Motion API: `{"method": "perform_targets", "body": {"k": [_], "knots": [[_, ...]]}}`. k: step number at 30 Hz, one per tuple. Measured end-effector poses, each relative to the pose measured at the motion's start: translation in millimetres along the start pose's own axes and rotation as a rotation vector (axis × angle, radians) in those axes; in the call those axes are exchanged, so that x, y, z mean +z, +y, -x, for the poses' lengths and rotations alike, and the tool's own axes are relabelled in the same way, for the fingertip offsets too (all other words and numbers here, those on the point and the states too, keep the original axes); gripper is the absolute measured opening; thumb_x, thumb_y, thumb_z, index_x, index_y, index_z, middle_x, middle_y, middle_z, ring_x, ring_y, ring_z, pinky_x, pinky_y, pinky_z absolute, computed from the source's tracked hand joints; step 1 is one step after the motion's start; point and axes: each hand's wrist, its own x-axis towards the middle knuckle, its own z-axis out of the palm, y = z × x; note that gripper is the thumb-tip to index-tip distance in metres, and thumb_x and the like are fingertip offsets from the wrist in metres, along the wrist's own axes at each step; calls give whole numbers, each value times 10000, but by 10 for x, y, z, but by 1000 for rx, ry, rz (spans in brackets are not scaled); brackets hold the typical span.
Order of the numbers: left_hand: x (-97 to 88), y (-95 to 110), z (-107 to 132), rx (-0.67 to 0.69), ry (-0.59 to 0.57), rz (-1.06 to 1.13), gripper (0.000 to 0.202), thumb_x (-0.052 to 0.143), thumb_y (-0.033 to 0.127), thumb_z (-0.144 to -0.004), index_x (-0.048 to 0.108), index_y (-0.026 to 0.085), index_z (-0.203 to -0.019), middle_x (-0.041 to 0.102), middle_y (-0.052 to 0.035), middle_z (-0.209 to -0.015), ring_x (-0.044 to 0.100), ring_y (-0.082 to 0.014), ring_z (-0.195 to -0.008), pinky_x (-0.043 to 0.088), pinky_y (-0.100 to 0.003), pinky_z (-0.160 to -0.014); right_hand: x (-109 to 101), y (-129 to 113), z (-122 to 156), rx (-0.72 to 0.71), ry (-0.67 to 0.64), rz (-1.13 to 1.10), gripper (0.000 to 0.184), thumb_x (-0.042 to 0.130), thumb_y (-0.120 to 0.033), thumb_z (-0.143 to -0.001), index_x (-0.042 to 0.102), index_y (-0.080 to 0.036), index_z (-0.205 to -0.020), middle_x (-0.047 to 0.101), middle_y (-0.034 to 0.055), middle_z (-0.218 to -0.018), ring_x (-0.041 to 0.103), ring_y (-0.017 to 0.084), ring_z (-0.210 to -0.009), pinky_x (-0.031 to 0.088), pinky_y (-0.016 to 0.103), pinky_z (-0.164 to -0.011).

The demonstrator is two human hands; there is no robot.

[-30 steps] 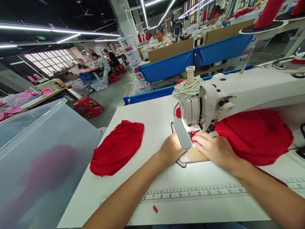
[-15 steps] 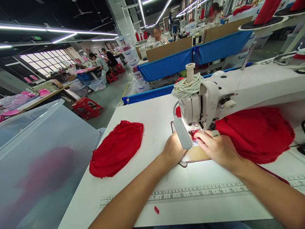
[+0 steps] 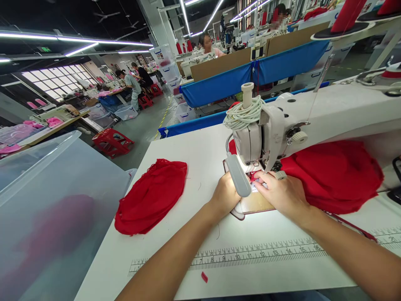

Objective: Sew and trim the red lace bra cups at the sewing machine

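A white sewing machine (image 3: 282,121) stands on the white table (image 3: 194,150), with a lamp arm (image 3: 238,179) hanging in front of its needle. My left hand (image 3: 224,195) rests beside the needle plate, its fingers hidden behind the lamp. My right hand (image 3: 280,194) lies on the red fabric (image 3: 335,175) at the presser foot, fingertips pressed together on the cloth. That red fabric bunches under the machine arm to the right. A separate pile of red fabric pieces (image 3: 152,196) lies flat on the table to the left, apart from both hands.
A translucent plastic bin (image 3: 56,200) with pink and red cloth inside stands at the left. A printed ruler (image 3: 257,253) runs along the table's near edge, with a red scrap (image 3: 204,276) below it. Other people work at tables behind; red stools (image 3: 111,141) stand in the aisle.
My right hand has slid forward a little, its fingertips closer to the needle. The left hand has stayed by the plate. The view has shifted slightly.
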Motion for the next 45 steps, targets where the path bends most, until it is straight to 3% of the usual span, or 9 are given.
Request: {"method": "perform_targets", "body": {"k": [9, 18, 23, 27, 30, 33, 35, 40, 45], "knots": [[-1, -26, 5, 63, -26, -96, 215, 456, 179, -928, 630, 172, -801, 627, -44, -823, 591, -176, -802, 527, -320, -730, -67, 14, 26, -71, 67, 26, 316, 435, -221, -872, 643, -234, -634, 620, -5, -579, 424, 115, -445, 168, 282, -451], [-23, 2, 36, 177, -90, -275, 224, 436, 163, -943, 621, 171, -818, 634, -44, -815, 580, -183, -839, 475, -328, -776, -152, 81, 39, -424, 113, -9, 345, 412, -59, -901, 642, -193, -682, 731, -10, -923, 441, 79, -517, 253, 277, -522], [-54, 59, 34, 156, -151, -279, 302, 367, 156, -954, 568, 178, -730, 588, -21, -750, 532, -154, -740, 458, -295, -739, -80, 139, 28, -345, -12, -62, 306, 388, -148, -908, 575, -201, -672, 579, -14, -622, 367, 102, -480, 166, 283, -474], [-85, 80, 35, 201, -182, -318, 286, 372, 170, -937, 550, 182, -712, 556, -25, -716, 507, -164, -709, 455, -309, -721, -24, 143, 35, -309, -3, -67, 269, 391, -174, -907, 628, -214, -785, 579, 3, -636, 407, 119, -510, 172, 280, -478], [-111, 151, 46, 127, -196, -276, 287, 391, 213, -945, 515, 196, -686, 524, -7, -657, 502, -154, -649, 450, -289, -657, -17, 136, 44, -310, -20, -72, 298, 374, -141, -900, 636, -216, -779, 630, 20, -727, 469, 114, -552, 193, 275, -482], [-163, 285, 82, -80, -201, -219, 310, 382, 226, -968, 448, 210, -665, 452, 30, -569, 441, -114, -513, 392, -235, -495, -51, 132, 38, -358, 9, -30, 333, 357, -80, -878, 596, -201, -679, 615, 12, -702, 427, 98, -500, 188, 276, -464], [-209, 371, 116, -114, -263, -251, 261, 387, 171, -953, 460, 205, -705, 473, 25, -601, 425, -106, -501, 349, -224, -443, -89, 128, 26, -389, 42, -3, 347, 350, -26, -848, 565, -192, -632, 595, 5, -669, 387, 91, -469, 184, 279, -458], [-259, 443, 194, 187, -424, -594, 249, 403, 10, -808, 561, 136, -952, 602, -93, -877, 522, -168, -657, 384, -258, -488, -151, 114, 4, -428, 97, 23, 336, 358, 21, -796, 554, -187, -618, 613, 1, -686, 363, 87, -452, 193, 283, -465], [-204, 435, 260, 185, -379, -669, 354, 375, -2, -826, 556, 119, -1105, 639, -142, -1007, 594, -176, -651, 469, -265, -471, -131, 130, 15, -410, 86, -5, 299, 385, -9, -786, 557, -188, -620, 599, 18, -671, 407, 103, -488, 204, 276, -477]]}}
